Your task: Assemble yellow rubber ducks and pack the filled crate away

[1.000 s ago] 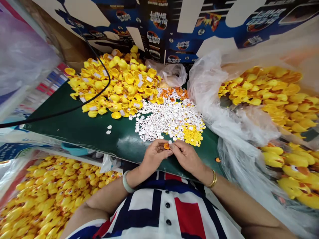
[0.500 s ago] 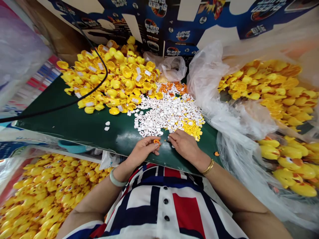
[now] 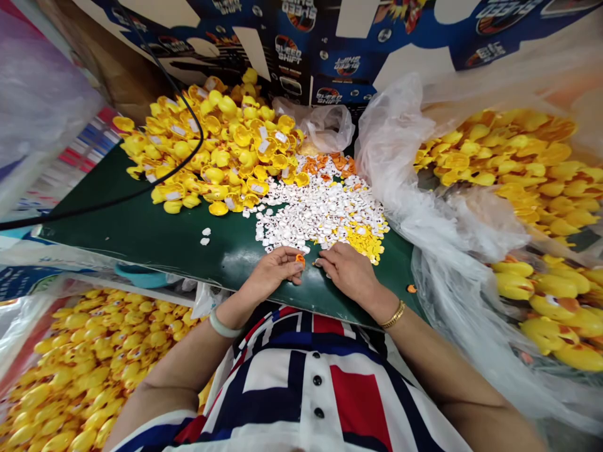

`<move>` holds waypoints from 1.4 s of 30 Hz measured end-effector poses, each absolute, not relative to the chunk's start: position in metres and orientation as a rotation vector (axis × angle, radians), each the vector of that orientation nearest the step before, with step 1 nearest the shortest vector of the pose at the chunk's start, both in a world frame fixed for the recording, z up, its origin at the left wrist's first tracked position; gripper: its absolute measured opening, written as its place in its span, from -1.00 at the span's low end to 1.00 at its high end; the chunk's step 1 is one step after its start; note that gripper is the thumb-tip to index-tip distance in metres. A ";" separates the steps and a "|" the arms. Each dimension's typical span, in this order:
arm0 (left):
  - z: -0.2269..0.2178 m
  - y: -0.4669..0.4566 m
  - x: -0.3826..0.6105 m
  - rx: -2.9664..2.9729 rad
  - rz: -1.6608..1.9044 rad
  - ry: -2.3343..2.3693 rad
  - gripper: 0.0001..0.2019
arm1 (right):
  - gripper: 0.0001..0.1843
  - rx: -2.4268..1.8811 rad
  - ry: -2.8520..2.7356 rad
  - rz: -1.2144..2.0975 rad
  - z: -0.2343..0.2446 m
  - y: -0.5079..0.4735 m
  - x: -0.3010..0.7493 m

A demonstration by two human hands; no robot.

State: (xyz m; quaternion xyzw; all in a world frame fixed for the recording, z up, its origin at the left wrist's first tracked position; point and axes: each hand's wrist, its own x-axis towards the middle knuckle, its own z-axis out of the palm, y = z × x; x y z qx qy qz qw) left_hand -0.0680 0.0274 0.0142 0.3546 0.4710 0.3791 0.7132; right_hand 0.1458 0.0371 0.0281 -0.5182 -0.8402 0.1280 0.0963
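From the head view, my left hand sits at the near edge of the green desk, its fingers pinched together on a small orange piece. My right hand lies just beside it at 3 o'clock, fingertips down at the near rim of the white pieces. Whether they grip one, I cannot tell.

At 12 o'clock from my hands the white pieces spread wide, with a patch of small yellow pieces at 1 o'clock and the orange pieces beyond. The heap of yellow shells at 11 o'clock is large, so I judge that much is left. Finished-looking ducks fill the plastic bag at 2 o'clock and the box at 8 o'clock, so a good deal seems done.

A second ago both hands met on the orange piece. Now they are apart: the left one keeps it, and the right has moved to the white pile.
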 end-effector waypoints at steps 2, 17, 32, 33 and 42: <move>0.016 0.030 -0.068 0.784 0.826 1.048 -0.61 | -0.73 -1.545 -2.539 0.299 0.025 0.034 0.140; 0.024 0.037 -0.056 0.775 0.753 0.997 -0.56 | -0.85 -1.208 -1.861 1.189 0.037 0.035 0.137; 0.033 0.049 -0.049 0.792 0.781 1.008 -0.63 | -0.95 -1.298 -1.812 0.923 0.036 0.043 0.138; 0.034 0.053 -0.046 0.735 0.791 0.976 -0.61 | -0.93 -1.288 -1.791 0.905 0.039 0.045 0.139; 0.042 0.085 -0.014 0.756 0.934 0.834 -0.62 | -0.64 -1.192 -1.719 0.627 0.036 0.073 0.151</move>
